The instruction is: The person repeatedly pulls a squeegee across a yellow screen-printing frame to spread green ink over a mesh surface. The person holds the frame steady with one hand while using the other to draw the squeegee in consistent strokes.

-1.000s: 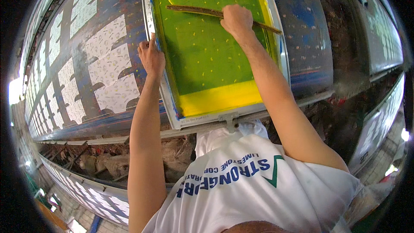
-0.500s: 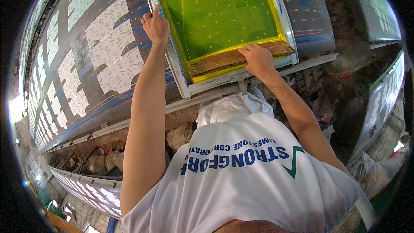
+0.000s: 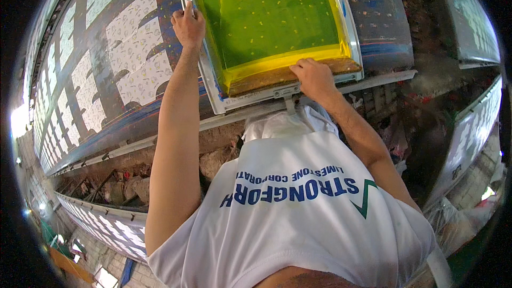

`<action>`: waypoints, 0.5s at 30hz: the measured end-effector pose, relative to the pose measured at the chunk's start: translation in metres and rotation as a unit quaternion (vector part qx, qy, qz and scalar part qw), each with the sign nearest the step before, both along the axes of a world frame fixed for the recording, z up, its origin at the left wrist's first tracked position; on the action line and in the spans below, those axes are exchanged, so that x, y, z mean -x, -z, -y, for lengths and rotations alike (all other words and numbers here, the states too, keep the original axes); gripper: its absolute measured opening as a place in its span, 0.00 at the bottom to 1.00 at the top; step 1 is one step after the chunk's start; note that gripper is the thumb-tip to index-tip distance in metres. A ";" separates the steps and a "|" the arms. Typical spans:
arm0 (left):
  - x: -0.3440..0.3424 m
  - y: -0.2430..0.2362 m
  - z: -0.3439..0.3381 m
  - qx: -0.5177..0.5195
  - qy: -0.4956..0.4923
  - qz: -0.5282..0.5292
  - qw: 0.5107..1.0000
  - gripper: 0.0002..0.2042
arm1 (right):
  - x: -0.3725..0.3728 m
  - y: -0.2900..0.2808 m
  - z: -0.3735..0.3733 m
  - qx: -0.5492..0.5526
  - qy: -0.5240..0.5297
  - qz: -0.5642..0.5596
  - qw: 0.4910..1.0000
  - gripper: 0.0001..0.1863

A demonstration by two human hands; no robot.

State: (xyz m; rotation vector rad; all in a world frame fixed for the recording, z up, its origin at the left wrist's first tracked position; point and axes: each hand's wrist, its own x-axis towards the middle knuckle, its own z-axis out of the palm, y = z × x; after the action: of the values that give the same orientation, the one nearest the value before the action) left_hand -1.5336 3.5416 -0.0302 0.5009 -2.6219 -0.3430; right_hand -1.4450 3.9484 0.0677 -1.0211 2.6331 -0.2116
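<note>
My left hand [image 3: 188, 29] grips the left side of a white-edged metal screen frame [image 3: 217, 101], fingers bent over its edge. Inside the frame lies green mesh [image 3: 274, 16] with small pale flecks and bright yellow ink along its borders. A long wooden squeegee [image 3: 260, 79], streaked yellow, lies across the near end of the screen. My right hand [image 3: 314, 79] holds it, fingers curled over the wood toward its right part; the fingertips are against the yellow band. The screen rests on a dark printing table [image 3: 381, 26], above a metal rail [image 3: 394, 74].
White fabric pieces [image 3: 130, 42] with small prints lie in rows on the table to the left. Other long tables [image 3: 469, 21] stand at right and lower left. Dark debris [image 3: 128, 186] lies under the rail. My white shirt [image 3: 288, 218] fills the lower middle.
The squeegee has come from the far part of the screen to its near edge with my right hand, leaving yellow there. The screen and left hand appear higher in view.
</note>
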 end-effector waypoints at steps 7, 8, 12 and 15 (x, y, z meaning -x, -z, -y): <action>-0.002 -0.014 -0.007 -0.008 -0.017 0.021 1.000 0.21 | -0.008 0.004 -0.030 0.053 -0.080 0.040 0.995 0.30; -0.002 -0.016 -0.008 -0.020 -0.027 0.042 0.999 0.21 | -0.006 0.004 -0.034 0.054 -0.094 0.050 0.993 0.32; -0.003 -0.022 -0.015 -0.039 -0.053 0.053 0.996 0.21 | -0.002 0.007 -0.048 0.082 -0.154 0.044 0.984 0.35; -0.002 -0.022 -0.017 -0.016 -0.053 0.038 0.998 0.21 | 0.002 0.005 -0.061 0.095 -0.200 0.056 0.973 0.34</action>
State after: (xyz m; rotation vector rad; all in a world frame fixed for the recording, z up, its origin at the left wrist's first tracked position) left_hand -1.5313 3.5584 -0.0086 0.6726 -2.6548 -0.3379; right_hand -1.4474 4.0090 0.0624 -1.5276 2.2777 -0.4195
